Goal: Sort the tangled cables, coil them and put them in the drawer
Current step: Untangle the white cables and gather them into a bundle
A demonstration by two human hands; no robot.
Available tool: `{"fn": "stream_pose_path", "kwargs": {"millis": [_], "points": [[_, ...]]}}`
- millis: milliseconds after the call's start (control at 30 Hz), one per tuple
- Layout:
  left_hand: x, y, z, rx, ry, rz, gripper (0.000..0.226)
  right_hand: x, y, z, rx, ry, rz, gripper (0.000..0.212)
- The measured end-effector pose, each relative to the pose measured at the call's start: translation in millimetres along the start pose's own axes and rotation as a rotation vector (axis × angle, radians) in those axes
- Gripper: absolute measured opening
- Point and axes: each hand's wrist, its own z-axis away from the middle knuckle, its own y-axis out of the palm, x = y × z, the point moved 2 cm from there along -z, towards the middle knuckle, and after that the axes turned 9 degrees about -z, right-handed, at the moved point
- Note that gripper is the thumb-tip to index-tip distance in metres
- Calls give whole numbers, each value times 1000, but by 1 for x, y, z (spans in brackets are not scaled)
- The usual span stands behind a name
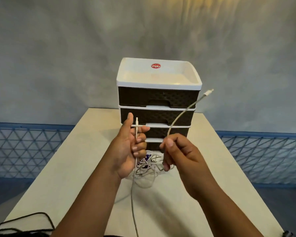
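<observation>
1. Your left hand (128, 147) is curled round a white cable (133, 194), plug end poking up past your fingers.
2. Your right hand (176, 153) pinches a second white cable (181, 115) that arcs up to the right.
3. The tangled pile (149, 168) sits on the surface (212, 168), just in front of the drawer unit (157, 100), all drawers closed.
4. A black cable (24, 224) lies near the left corner.
</observation>
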Motion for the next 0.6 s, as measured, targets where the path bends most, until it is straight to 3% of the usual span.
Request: {"fn": "stream_pose_path", "kwargs": {"millis": [100,267,600], "points": [[8,12,15,44,36,-65,71,-14,11,18,100,65,72,19],[16,13,22,-123,126,-234,36,-35,12,31,162,123,185,25],[7,14,30,-276,221,-199,28,-60,17,49,292,236,195,17]]}}
